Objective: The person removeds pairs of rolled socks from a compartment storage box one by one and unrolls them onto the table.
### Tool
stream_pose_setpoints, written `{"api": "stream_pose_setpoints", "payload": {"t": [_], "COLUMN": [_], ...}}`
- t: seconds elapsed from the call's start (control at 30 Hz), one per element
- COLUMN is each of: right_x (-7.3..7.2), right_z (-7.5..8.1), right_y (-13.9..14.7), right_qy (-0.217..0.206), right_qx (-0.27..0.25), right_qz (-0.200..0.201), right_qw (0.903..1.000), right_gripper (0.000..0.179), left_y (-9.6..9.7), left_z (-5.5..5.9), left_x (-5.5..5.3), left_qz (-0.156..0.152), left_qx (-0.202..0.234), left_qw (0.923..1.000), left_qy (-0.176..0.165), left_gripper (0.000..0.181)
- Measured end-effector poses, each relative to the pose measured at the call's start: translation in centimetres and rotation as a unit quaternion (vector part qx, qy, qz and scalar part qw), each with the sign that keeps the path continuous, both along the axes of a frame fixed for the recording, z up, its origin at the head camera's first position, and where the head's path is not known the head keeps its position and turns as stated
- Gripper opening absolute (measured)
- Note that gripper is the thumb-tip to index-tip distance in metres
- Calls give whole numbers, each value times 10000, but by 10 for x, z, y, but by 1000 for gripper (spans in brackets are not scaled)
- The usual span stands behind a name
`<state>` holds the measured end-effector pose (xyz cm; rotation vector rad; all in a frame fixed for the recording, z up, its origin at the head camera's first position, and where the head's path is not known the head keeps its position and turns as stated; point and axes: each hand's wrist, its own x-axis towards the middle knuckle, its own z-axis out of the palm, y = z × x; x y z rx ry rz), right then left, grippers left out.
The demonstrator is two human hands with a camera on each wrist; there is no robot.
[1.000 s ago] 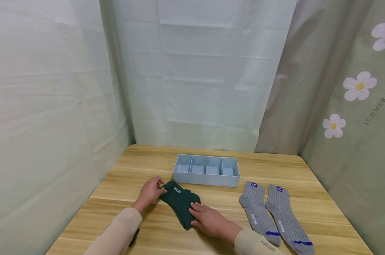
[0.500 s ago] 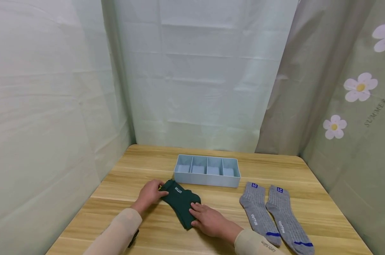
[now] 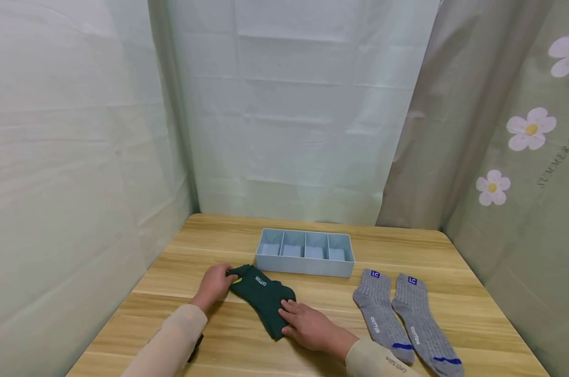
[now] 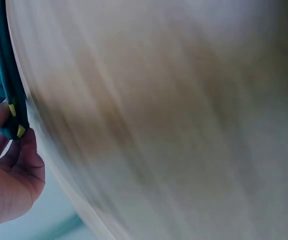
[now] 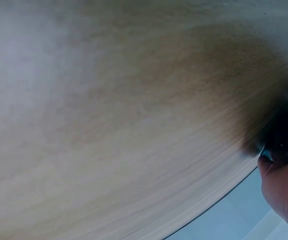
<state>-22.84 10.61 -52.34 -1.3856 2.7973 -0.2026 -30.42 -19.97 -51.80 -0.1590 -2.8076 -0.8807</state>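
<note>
Dark green socks (image 3: 261, 296) with white lettering lie partly folded on the wooden table, just in front of the divided box. At their upper left end, my left hand (image 3: 214, 285) pinches the cuff edge between thumb and fingers; a bit of yellow shows there. The left wrist view shows the green cuff (image 4: 6, 85) and its two yellow patches close to the thumb and fingertips. Over the socks' lower right part, my right hand (image 3: 308, 324) rests with its fingers extended. In the right wrist view that hand (image 5: 283, 187) shows only partly beside dark cloth.
A pale blue box (image 3: 305, 265) with several compartments stands behind the green socks. Two grey ribbed socks, a left one (image 3: 383, 317) and a right one (image 3: 426, 322), lie flat side by side on the table (image 3: 171, 314) at the right. Curtains (image 3: 289, 131) hang behind and along both sides.
My left hand has moved a little to the left, drawing the cuff end outward so that more of it and the yellow part show. The right hand has stayed in place.
</note>
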Motion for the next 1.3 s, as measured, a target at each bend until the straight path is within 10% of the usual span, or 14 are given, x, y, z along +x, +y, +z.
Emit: {"api": "stream_pose_setpoints", "payload": {"t": [0.8,1.3], "right_x": [1,3], "right_z": [3,7], "right_y": [0,0], "right_qy": [41,-94], "right_qx": [2,33], "right_qz": [48,9], "right_qw": [10000,10000], "right_gripper": [51,52], "left_y": [4,-1], "left_z": [1,10], "left_x": [-3,-3], "left_qz": [75,-25], "left_qx": [-538,-585], "left_qw": [9983,9983], "left_qy": [-197,-28], "left_gripper": [42,21]}}
